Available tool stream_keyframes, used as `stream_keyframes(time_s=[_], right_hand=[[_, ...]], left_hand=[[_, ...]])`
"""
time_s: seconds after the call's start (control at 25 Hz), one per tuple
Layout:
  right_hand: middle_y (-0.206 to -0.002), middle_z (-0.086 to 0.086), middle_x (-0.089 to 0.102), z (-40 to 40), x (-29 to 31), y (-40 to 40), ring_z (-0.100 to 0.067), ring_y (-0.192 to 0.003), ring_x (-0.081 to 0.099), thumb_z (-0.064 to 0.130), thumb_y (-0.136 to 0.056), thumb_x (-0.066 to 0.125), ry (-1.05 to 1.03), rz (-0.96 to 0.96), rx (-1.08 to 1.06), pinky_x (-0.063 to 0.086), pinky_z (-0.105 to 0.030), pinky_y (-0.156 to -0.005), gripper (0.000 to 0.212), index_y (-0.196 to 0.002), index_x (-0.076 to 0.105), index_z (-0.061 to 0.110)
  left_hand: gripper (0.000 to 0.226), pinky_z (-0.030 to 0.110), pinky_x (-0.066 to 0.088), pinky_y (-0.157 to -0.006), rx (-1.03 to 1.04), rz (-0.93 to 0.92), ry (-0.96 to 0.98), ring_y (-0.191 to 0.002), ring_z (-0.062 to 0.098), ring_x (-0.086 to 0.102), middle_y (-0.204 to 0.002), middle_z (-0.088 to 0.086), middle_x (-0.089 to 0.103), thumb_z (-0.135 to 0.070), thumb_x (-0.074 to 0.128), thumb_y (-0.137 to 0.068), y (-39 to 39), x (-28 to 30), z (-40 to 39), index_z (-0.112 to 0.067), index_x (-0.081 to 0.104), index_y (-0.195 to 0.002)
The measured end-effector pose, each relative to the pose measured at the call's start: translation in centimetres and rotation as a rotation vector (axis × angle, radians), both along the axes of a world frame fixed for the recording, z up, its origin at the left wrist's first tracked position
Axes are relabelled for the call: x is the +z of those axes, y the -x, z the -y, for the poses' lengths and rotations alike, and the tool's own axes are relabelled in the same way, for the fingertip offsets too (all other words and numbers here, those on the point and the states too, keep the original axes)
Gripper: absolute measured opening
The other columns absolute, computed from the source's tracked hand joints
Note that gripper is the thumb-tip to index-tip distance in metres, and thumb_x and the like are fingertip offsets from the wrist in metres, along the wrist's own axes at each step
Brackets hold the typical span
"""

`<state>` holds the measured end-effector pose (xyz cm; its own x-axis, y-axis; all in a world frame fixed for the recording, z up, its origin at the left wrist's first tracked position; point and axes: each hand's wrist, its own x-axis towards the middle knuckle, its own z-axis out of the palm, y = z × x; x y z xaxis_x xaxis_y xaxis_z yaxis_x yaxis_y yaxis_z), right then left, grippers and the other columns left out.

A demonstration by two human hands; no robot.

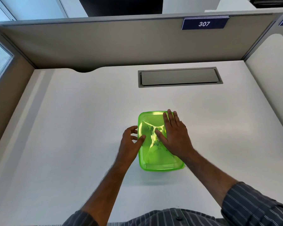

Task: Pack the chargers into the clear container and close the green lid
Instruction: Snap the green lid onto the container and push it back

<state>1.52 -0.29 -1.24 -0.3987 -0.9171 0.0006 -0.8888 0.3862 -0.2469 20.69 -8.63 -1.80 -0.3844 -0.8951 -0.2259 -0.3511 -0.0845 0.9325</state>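
A translucent green lid (155,157) lies on top of the clear container in the middle of the white desk (72,128). My right hand (175,134) rests flat on the lid's right half, fingers spread and pointing away from me. At the lid's left edge is my left hand (131,139), thumb on top of the rim and fingers curled beside the container's wall. Through the green plastic I see faint pale shapes inside; I cannot make out chargers. The lid hides the container's walls almost fully.
A grey cable hatch (180,77) is set into the desk behind the container. Beige partition walls (104,43) close the desk at the back and both sides, with a blue sign reading 307 (204,23) at the top right.
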Motion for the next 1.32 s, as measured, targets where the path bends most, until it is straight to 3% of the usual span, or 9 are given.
stream_keyframes(time_s=[0.16,0.28,0.4,0.64,0.84,1.0,1.12,1.24,1.32], right_hand=[[-0.17,-0.004,0.01,0.2,0.0,0.0,-0.023,-0.157,0.007,0.066,-0.097,0.034,0.012,-0.001,-0.006,0.032,-0.052,-0.115,0.081,-0.159,0.023,0.015],[-0.169,-0.005,0.013,0.2,-0.1,0.1,-0.023,-0.156,0.009,0.066,-0.097,0.035,0.019,-0.004,-0.014,0.035,-0.053,-0.113,0.081,-0.158,0.024,0.014],[-0.169,-0.005,0.014,0.2,-0.2,0.1,-0.023,-0.156,0.01,0.067,-0.097,0.034,0.021,-0.011,-0.01,0.036,-0.053,-0.112,0.081,-0.158,0.025,0.014],[-0.168,-0.001,0.018,0.2,-0.3,0.1,-0.019,-0.156,0.013,0.067,-0.096,0.038,0.067,-0.006,-0.03,0.034,-0.052,-0.113,0.079,-0.156,0.03,0.017],[-0.168,-0.001,0.019,0.2,-0.4,0.1,-0.019,-0.156,0.013,0.065,-0.096,0.04,0.078,0.007,-0.026,0.033,-0.051,-0.113,0.077,-0.156,0.032,0.017],[-0.167,-0.002,0.023,0.0,-0.8,0.8,-0.02,-0.155,0.015,0.05,-0.096,0.055,0.21,0.235,-0.002,0.033,-0.047,-0.113,0.069,-0.153,0.036,0.015],[-0.162,-0.003,0.031,-1.1,-0.6,0.9,-0.021,-0.151,0.026,0.039,-0.091,0.064,0.329,0.406,-0.099,0.03,-0.044,-0.117,0.072,-0.151,0.035,0.011],[-0.144,-0.003,0.045,-3.7,-0.7,0.5,-0.024,-0.131,0.045,0.044,-0.086,0.072,0.271,0.526,-0.245,0.039,-0.047,-0.109,0.073,-0.144,0.038,0.016],[-0.126,0.001,0.053,-5.8,-0.6,0.2,-0.022,-0.113,0.054,0.058,-0.079,0.073,0.211,0.622,-0.306,0.048,-0.044,-0.096,0.069,-0.13,0.044,0.02]], left_hand=[[0.03,0.023,0.055,-0.065,-0.054,0.054,-0.129,-0.077,0.01,0.064,-0.095,-0.006,0.065,-0.032,0.078,-0.089,-2.3,-0.1,-2.1,-0.028,0.058,-0.112],[0.037,0.035,0.052,-0.058,-0.184,0.084,-0.298,-0.069,0.015,0.068,-0.078,0.005,0.067,-0.041,0.076,-0.09,-4.2,-0.3,-3.3,-0.01,0.057,-0.095],[0.041,0.03,0.048,-0.053,-0.285,0.086,-0.396,-0.068,0.023,0.072,-0.07,0.013,0.072,-0.041,0.074,-0.091,-5.3,0.3,-4.6,-0.007,0.054,-0.083],[0.035,0.034,0.054,-0.059,-0.189,-0.01,-0.402,-0.063,0.028,0.069,-0.063,0.019,0.069,-0.023,0.079,-0.089,-5.0,-0.1,-5.5,-0.007,0.051,-0.075],[0.037,0.038,0.059,-0.065,-0.17,0.003,-0.357,-0.064,0.027,0.07,-0.064,0.021,0.071,-0.026,0.08,-0.088,-5.1,-0.8,-5.8,-0.004,0.052,-0.076],[0.039,0.036,0.058,-0.065,-0.223,0.025,-0.316,-0.062,0.025,0.067,-0.065,0.021,0.071,-0.032,0.079,-0.088,-5.3,-1.0,-5.5,-0.006,0.053,-0.075],[0.039,0.033,0.053,-0.061,-0.219,0.034,-0.295,-0.057,0.021,0.062,-0.065,0.024,0.069,-0.031,0.079,-0.088,-5.3,-0.9,-5.5,-0.009,0.051,-0.071],[0.039,0.031,0.051,-0.06,-0.221,0.045,-0.284,-0.055,0.017,0.06,-0.062,0.016,0.07,-0.032,0.079,-0.088,-5.3,-1.0,-5.6,-0.011,0.051,-0.07],[0.039,0.03,0.051,-0.06,-0.225,0.048,-0.286,-0.056,0.016,0.06,-0.061,0.013,0.069,-0.032,0.078,-0.089,-5.3,-1.0,-5.5,-0.011,0.051,-0.071]])
